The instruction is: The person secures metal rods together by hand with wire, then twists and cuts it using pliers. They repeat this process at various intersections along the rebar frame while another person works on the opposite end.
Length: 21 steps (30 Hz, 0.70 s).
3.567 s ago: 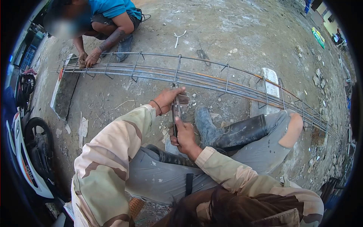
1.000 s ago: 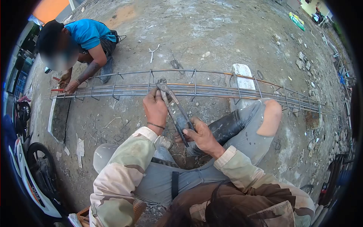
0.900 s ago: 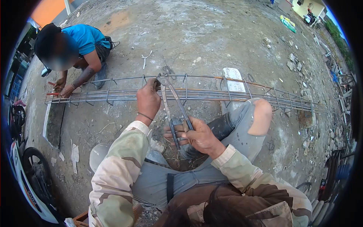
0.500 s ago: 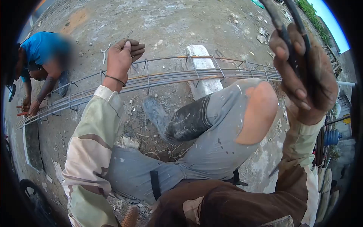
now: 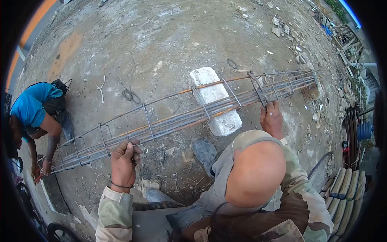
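Observation:
My right hand [image 5: 272, 119] grips the handles of dark metal pincers [image 5: 258, 89]. Their head overlaps the upper bar of a long rebar cage [image 5: 173, 124], right of the white block. My left hand [image 5: 124, 163] is closed in a pinch, thumb against fingers, on a thin tie wire [image 5: 128, 136] whose end pokes up past the fingertips. It sits right at the near edge of the cage. Several lengthwise bars run through the cage, with square stirrups [image 5: 147, 121] spaced along it.
A white block [image 5: 225, 123] lies under the cage. At far left, a person in a blue shirt [image 5: 30, 103] bends over the cage's end, holding a red-handled tool [image 5: 39, 176]. Wire coils [image 5: 131, 96] lie on the ground. Stacked wooden pieces [image 5: 346, 183] stand at right.
My right hand has come down from upper right, bringing the pincers to the cage. My left hand has dropped toward the cage's near side. The view has shifted, and my knee appears nearer.

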Each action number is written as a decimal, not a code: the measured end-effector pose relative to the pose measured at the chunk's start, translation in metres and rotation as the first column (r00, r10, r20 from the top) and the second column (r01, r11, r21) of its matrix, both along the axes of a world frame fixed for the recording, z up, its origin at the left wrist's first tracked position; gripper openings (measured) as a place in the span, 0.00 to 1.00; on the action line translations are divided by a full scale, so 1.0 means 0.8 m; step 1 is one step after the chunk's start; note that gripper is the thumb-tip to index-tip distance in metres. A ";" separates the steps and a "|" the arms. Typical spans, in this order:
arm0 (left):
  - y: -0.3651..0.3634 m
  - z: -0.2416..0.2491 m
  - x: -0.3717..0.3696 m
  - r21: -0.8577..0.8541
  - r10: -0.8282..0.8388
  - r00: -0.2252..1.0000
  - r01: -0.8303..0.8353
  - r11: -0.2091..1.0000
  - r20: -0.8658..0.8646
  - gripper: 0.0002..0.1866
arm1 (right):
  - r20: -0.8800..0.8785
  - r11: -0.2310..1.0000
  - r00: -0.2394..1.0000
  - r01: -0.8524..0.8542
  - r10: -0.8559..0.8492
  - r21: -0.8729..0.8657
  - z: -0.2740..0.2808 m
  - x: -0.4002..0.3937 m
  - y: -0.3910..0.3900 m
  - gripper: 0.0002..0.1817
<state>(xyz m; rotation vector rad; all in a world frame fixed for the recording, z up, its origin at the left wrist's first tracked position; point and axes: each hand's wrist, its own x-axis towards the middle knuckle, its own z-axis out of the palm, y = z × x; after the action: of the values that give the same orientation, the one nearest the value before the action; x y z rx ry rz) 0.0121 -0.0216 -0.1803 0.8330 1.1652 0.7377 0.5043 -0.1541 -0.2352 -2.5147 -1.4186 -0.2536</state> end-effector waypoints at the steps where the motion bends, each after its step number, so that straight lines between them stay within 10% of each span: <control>1: -0.005 0.002 0.012 -0.021 0.009 1.000 -0.010 1.000 -0.016 0.11 | 0.068 0.997 0.995 -0.078 0.077 0.020 0.000 0.004 -0.002 0.11; 5: -0.029 -0.011 0.019 -0.241 0.229 0.963 -0.257 0.936 -0.139 0.07 | 0.187 0.967 0.952 -0.253 0.242 0.040 0.047 -0.008 0.040 0.14; 7: -0.051 -0.053 0.007 -0.221 0.325 0.944 -0.308 0.925 0.047 0.08 | -0.117 0.892 0.885 -0.442 0.450 0.093 0.081 -0.023 0.104 0.19; 11: -0.054 -0.068 0.015 -0.360 0.435 0.898 -0.383 0.851 0.072 0.10 | -0.449 0.493 0.459 -0.869 0.766 -0.048 0.096 -0.071 0.236 0.49; 14: -0.055 -0.037 0.015 -0.390 0.499 0.867 -0.457 0.800 0.008 0.10 | -0.465 0.262 0.361 -0.928 0.809 -0.264 0.074 -0.098 0.265 0.67; 21: -0.121 0.009 0.028 -0.491 0.476 0.877 -0.441 0.751 -0.060 0.10 | -0.482 0.335 0.416 -0.909 0.771 -0.247 0.030 -0.114 0.237 0.72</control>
<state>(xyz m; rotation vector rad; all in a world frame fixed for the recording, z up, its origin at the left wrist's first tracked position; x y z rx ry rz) 0.0342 -0.1181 -0.1731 0.0754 1.4348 0.8066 0.4130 0.0359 -0.2113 -1.5123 -2.6530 0.7334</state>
